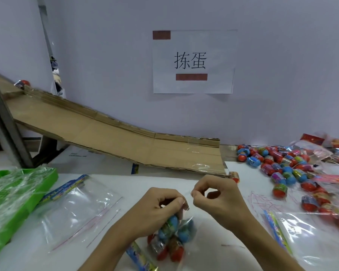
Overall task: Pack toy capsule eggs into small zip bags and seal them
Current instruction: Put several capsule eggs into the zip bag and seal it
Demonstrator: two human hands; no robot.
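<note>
Nearest the camera, a small zip bag (pixel 171 239) hangs above the table (pixel 213 251), already loaded with several capsule eggs (pixel 168 233), blue tops and red bases showing through the film. The left hand (pixel 160 208) pinches the bag's mouth at one end, fingers curled on the plastic; the right hand (pixel 217 194) pinches the other end of the strip between thumb and forefinger. Filling looks finished for this bag, and the seal appears to be the step in hand; whether the zip is pressed shut along its length cannot be told.

Much is left. To the left lie empty zip bags (pixel 76 212) flat on the table, beside a green tray (pixel 18 194) covered in crumpled film. To the right, more clear bags (pixel 317 235) overlap the near edge of a large heap of loose eggs (pixel 286 167), which could get in the way of the next reach. Farther back, a cardboard ramp (pixel 114 137) slopes down toward the heap, with 1 egg (pixel 24 83) at its top. A paper sign (pixel 193 61) hangs on the wall behind.
</note>
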